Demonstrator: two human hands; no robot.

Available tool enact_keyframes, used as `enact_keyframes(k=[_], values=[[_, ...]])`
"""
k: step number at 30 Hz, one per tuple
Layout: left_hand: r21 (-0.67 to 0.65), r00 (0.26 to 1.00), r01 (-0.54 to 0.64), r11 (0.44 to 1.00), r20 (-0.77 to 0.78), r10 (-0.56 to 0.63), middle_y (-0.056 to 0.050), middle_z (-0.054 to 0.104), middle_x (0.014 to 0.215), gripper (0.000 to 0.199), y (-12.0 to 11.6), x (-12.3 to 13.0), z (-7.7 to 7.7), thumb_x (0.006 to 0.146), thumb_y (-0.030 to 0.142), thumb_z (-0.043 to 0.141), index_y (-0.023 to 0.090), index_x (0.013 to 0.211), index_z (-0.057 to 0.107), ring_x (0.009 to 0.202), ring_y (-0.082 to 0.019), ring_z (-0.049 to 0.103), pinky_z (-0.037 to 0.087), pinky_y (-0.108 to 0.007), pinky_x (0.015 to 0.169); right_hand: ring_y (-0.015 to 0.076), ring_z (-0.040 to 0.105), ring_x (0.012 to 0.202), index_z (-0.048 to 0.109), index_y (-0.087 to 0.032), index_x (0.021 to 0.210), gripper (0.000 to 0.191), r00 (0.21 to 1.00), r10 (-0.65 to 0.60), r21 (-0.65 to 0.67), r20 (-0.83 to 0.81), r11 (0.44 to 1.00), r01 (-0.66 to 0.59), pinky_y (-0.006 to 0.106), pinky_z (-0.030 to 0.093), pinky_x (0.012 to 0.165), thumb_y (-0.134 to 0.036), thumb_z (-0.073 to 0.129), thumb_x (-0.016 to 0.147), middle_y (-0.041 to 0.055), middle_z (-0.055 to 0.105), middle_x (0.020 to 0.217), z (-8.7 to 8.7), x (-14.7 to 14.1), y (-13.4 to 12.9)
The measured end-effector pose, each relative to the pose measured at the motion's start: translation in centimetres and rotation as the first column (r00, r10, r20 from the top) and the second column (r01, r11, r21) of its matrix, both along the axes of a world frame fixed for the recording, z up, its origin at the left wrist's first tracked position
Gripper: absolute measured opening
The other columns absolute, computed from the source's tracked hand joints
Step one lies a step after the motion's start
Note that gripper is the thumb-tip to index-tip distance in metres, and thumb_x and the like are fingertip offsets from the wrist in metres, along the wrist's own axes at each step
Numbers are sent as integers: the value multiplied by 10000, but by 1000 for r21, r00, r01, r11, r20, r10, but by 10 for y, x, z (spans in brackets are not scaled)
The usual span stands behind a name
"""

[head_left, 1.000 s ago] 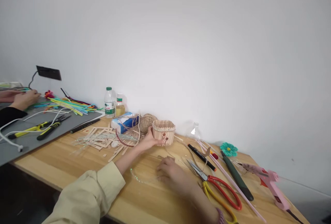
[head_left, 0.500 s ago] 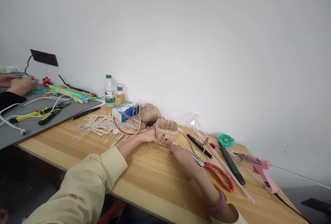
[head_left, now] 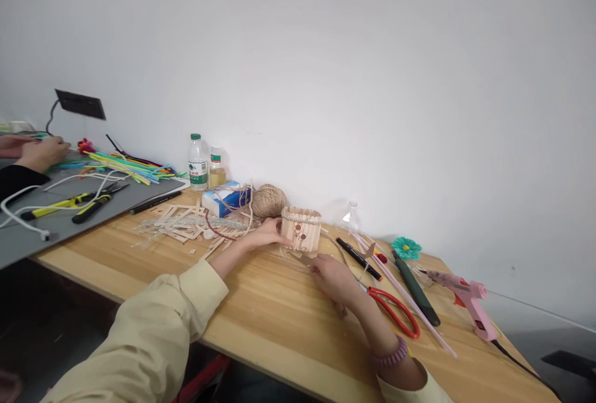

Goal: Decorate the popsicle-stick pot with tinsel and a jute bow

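Note:
A small container of upright wooden sticks (head_left: 302, 238), with a braided trim around its top and dark red dots on its front, stands on the wooden table (head_left: 261, 303). My left hand (head_left: 270, 233) grips its left side, fingers partly hidden behind it. Just in front and to the right, my right hand (head_left: 338, 276) is closed on a flat brown strip (head_left: 302, 258). One end of the strip points at the container's base; a brown end also shows below the palm. Red-handled pliers (head_left: 395, 310) lie partly under my right forearm.
Left of the container are loose wooden sticks (head_left: 179, 223), a twine ball (head_left: 269, 201), a tissue pack (head_left: 228, 198) and bottles (head_left: 198, 164). A marker (head_left: 358, 259), green-handled tool (head_left: 416, 291) and pink glue gun (head_left: 475, 310) lie right. Another person's hands (head_left: 44, 153) are far left.
The container has tipped from leaning toward me to upright, its dotted front now showing. My right hand has risen slightly to the right, and the brown strip in it now shows.

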State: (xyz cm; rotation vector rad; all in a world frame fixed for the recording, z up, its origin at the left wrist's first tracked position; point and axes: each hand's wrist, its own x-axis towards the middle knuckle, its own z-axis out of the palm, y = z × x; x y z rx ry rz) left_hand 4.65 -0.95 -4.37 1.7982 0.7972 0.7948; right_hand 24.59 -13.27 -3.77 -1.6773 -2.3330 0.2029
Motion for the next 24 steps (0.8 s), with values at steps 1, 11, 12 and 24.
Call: enact_keyframes(k=[1, 11, 12, 24], values=[[-30, 999, 26, 999, 25, -25, -129, 659, 1076, 674, -2, 1, 1, 488, 329, 799, 103, 1093, 606, 1054, -312, 568, 414, -401, 928, 166, 549, 725, 582, -177, 710, 146, 1000, 3, -6, -25, 1000, -3, 268, 383, 650, -84, 470, 719, 31, 612, 752, 2, 0, -1], [-279, 959, 59, 959, 283, 24, -151, 483, 1327, 607, -15, 2, 1, 677, 373, 710, 179, 1203, 478, 1162, -304, 501, 473, -386, 858, 146, 545, 662, 606, -189, 858, 228, 951, 79, 62, -300, 996, -63, 245, 399, 610, -245, 385, 859, 11, 636, 761, 41, -4, -14], [-297, 950, 74, 952, 311, 23, -157, 477, 1329, 613, -16, 3, 0, 672, 358, 719, 177, 1203, 472, 1162, -301, 501, 477, -383, 856, 153, 552, 676, 600, -192, 888, 243, 945, 84, 73, -317, 995, -64, 251, 407, 620, -297, 382, 876, 14, 640, 776, 43, -5, -15], [-454, 858, 316, 833, 512, -46, -144, 568, 1222, 466, -43, 17, 12, 731, 292, 672, 172, 1161, 538, 1099, -310, 545, 547, -390, 729, 157, 502, 598, 548, -200, 758, 232, 882, -48, 221, -469, 960, 170, 264, 367, 575, -371, 437, 870, 5, 573, 657, 26, 2, -1]])
